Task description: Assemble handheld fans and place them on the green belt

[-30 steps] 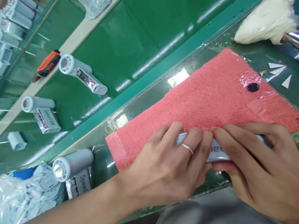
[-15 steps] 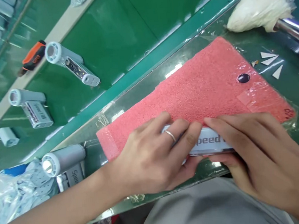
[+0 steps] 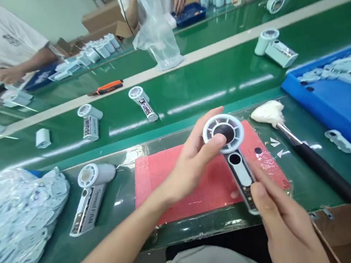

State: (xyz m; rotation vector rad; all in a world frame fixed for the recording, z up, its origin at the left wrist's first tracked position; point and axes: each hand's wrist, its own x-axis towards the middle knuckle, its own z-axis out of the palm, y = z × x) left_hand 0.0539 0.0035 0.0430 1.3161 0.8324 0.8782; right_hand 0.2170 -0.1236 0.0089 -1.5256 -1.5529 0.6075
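A light-blue handheld fan (image 3: 243, 174) is held up over the red pad (image 3: 180, 188), its round head toward the top and its handle showing a dark slot with circuit parts. My left hand (image 3: 196, 154) grips the fan's head, thumb on the dark round centre. Around the lower handle my right hand (image 3: 277, 212) is closed, thumb along its edge. Left of the pad, another fan marked Speed FAN (image 3: 90, 196) rests on the green bench.
Plastic bag of light-blue parts (image 3: 23, 218) at left; blue tray (image 3: 329, 105) and black-handled tool (image 3: 329, 171) with white wad at right. Beyond lie fans (image 3: 145, 105), an orange-black tool (image 3: 108, 87) and a plastic bag (image 3: 159, 38); people work across the line.
The fan has been raised off the red pad and turned, so its round head and open handle show. Both hands have shifted their hold on it. The view has levelled and widened.
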